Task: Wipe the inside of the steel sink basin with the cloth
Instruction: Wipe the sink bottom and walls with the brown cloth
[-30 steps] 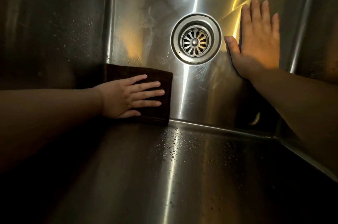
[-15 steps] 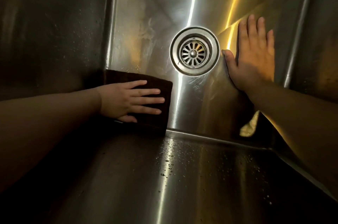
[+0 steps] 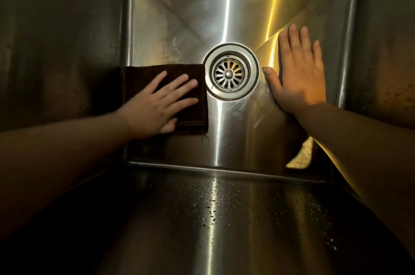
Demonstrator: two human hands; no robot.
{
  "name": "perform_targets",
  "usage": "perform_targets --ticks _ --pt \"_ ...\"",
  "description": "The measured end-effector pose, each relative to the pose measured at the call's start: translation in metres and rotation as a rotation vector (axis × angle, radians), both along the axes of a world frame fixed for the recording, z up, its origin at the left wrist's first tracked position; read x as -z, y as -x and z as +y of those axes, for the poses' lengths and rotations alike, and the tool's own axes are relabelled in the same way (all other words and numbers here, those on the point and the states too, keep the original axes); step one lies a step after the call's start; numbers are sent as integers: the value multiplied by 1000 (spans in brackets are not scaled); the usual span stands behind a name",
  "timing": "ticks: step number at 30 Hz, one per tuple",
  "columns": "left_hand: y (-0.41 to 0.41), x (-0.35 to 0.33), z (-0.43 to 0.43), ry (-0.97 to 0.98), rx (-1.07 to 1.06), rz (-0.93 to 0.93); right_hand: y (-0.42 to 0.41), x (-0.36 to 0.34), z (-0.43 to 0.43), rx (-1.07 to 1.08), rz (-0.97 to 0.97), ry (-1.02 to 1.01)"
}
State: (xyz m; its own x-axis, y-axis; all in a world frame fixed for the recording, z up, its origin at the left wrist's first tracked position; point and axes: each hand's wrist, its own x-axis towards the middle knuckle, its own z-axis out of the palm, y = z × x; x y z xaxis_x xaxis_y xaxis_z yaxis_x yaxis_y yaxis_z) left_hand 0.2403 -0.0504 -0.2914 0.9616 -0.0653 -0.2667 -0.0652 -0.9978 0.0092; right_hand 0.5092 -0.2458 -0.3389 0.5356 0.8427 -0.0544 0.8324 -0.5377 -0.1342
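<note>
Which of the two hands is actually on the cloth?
The left hand: it presses flat on the dark brown cloth left of the drain. The right hand rests on the bare sink basin.

The cloth (image 3: 139, 78) is laid on the sink (image 3: 179, 16) floor just left of the drain (image 3: 229, 73), under the left hand (image 3: 157, 104); the right hand (image 3: 298, 72) is set flat just right of the drain

A folded dark brown cloth (image 3: 139, 79) is being pressed flat by the left hand (image 3: 157, 104) on the floor of the steel sink basin (image 3: 179, 16), at nine o'clock of the drain (image 3: 228, 73), its edge just beside the rim.
</note>
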Motion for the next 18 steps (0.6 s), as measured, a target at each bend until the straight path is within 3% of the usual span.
perform_targets --ticks 3,5,10,18 --pt "6 -1 -50 95 -843 42 0 0 0 4 2 7" --pt "-1 4 -67 125 -1086 132 0 0 0 8 5 7" --pt "-21 17 -75 86 -1190 69 0 1 0 6 0 20" --pt "-34 32 -29 39 -1091 -32 -1 0 0 7 24 9"
